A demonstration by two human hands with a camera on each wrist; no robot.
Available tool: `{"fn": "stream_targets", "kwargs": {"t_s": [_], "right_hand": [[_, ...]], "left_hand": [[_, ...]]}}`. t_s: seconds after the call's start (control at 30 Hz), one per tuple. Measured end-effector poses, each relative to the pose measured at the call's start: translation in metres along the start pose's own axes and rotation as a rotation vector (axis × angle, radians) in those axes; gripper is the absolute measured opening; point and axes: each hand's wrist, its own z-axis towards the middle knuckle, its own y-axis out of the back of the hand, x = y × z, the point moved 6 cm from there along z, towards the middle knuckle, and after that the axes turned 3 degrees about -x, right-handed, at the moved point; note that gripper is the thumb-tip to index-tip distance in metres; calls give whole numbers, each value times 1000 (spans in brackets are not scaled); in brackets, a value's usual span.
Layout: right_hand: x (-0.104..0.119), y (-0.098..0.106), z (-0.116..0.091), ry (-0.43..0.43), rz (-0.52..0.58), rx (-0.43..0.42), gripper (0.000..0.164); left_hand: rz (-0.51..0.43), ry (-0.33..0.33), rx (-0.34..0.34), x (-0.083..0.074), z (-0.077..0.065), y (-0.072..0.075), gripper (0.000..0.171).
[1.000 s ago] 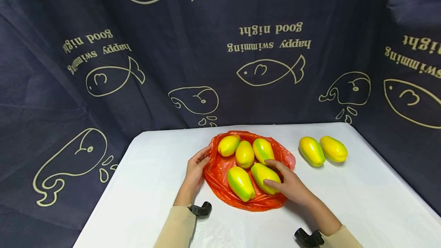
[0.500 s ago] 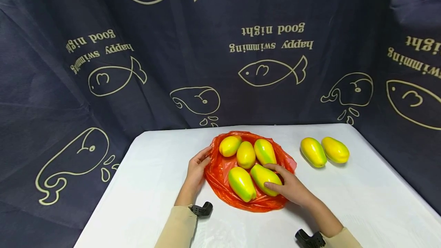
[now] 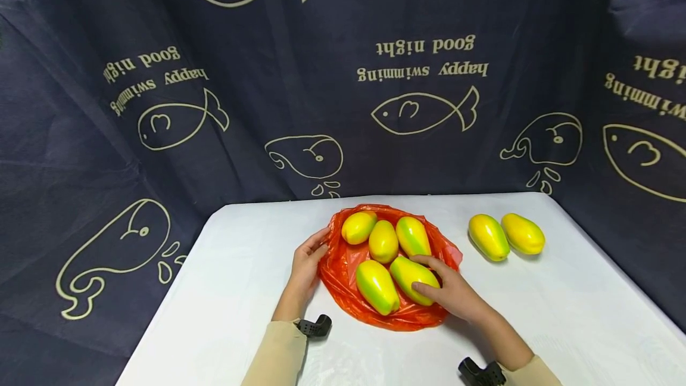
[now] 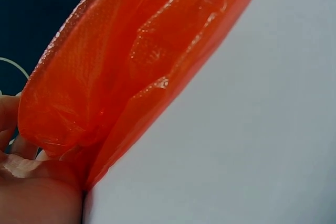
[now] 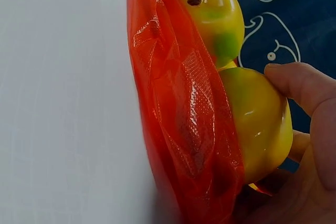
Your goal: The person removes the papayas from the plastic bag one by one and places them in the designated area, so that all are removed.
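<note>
Right hand (image 3: 452, 292): gripping a gripped fruit (image 3: 405, 276), thumb curving over its near side, fingers spreading along its far side. That fruit is sitting inside the red plastic bag (image 3: 343, 299), at the near right. Left hand (image 3: 304, 264): pinching the bag's left edge, the film bunching at the thumb.

The bag is lying with its mouth spread wide and facing up, its rim crumpling in a rough circle. Five fruits are resting in it: two in the near row, counting the gripped one, and three behind. The near-left fruit (image 3: 377, 288) is lying close beside the gripped one; the right wrist view is showing a dark brown spot on its end. The back three, left fruit (image 3: 359, 227), middle fruit (image 3: 383, 242) and right fruit (image 3: 412, 235), are sitting close together.

Materials: the bag is thin, translucent, creasing and glinting. The fruits are smooth, glossy, plump ovals, yellow blotching into green.

Outside the bag, two loose fruits (image 3: 488, 237) are lying side by side toward the far right of the white tabletop (image 3: 214, 314). Two black wrist straps (image 3: 315, 327) are showing at two tan sleeves (image 3: 276, 353). Behind, a dark blue cloth (image 3: 300, 76) is hanging, carrying cream outlines of fish and whales and upside-down lettering.
</note>
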Motion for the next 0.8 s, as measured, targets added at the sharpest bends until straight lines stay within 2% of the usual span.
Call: {"fn": "stream_targets", "kwargs": {"t_s": [0.23, 0.43, 0.67, 0.8], "right_hand": [[2, 2, 0, 1, 4, -23, 56], [3, 7, -1, 24, -12, -83, 52], [2, 17, -4, -33, -27, -120, 54], [3, 24, -8, -32, -10, -144, 54]], "left_hand": [[-9, 8, 7, 0, -1, -1, 42], [-14, 3, 11, 0, 0, 0, 43], [-2, -19, 17, -1, 0, -1, 42], [10, -36, 25, -1, -1, -2, 42]]}}
